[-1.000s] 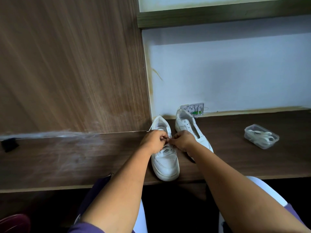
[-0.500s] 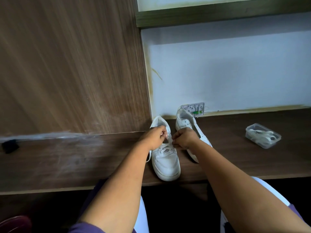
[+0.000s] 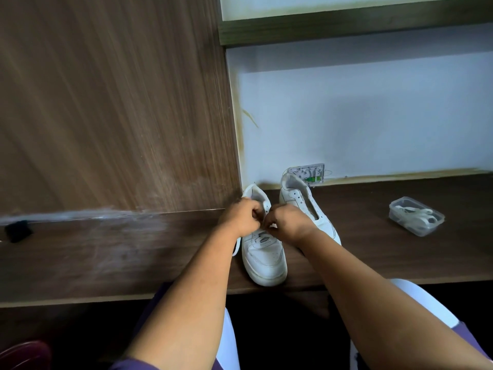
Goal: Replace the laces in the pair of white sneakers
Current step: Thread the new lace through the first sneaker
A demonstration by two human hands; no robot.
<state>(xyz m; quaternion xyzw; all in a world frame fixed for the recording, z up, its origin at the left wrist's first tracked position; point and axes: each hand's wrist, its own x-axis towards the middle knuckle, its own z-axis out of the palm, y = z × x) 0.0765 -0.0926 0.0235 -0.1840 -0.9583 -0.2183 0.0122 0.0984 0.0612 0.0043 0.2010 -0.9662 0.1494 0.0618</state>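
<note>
Both hands' grip (image 3: 262, 222) on near sneaker's (image 3: 264, 259) lace (image 3: 270, 226).

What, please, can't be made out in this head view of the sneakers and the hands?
- Upper eyelets and lace ends of the near white leather sneaker: hidden under the left hand and right hand.
- Toe of the far white sneaker: covered by the right forearm.
- Contents of the clear plastic box: white, too small to tell.
- Dark red object: cut off at the bottom-left corner.

- Dark wood desk (image 3: 106, 252), spans frame L to R.
- Ctr: two white sneakers (image 3: 264, 260), side by side.
- R: clear plastic box (image 3: 416, 216) w/ white laces.
- Far L: small black object (image 3: 17, 231).
</note>
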